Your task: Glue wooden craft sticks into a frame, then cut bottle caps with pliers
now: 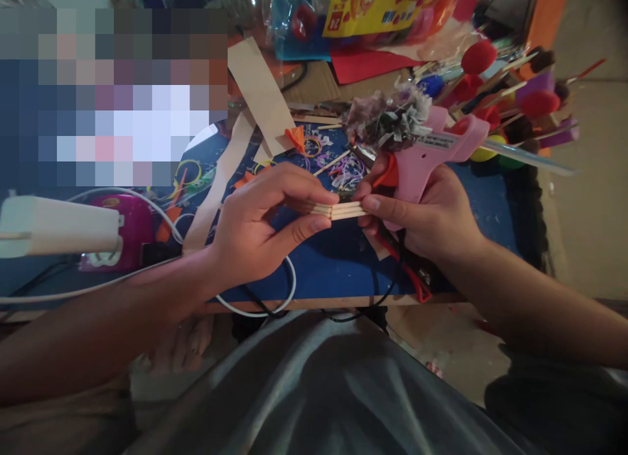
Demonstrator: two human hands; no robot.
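Note:
Several pale wooden sticks [347, 210] lie side by side in a small bundle, with a seam or joint near their middle. My left hand [267, 223] pinches the left part of the bundle between thumb and fingers. At the right end, the thumb and fingertip of my right hand [432, 213] grip the same sticks. That hand also holds a pink hot glue gun [426, 155] in its palm, by the handle. A clear glue stick [530, 157] juts from the back of the gun, and greyish fluff [392, 118] clings around its nozzle end.
Pale paper strips [262, 92], shreds and orange scraps litter the blue tabletop [333, 272]. A white charger [63, 226] and magenta power socket [130, 223] stand left, trailing cables. Coloured foam-tipped sticks [537, 102] crowd the right; a yellow-labelled plastic bag [377, 10] lies behind.

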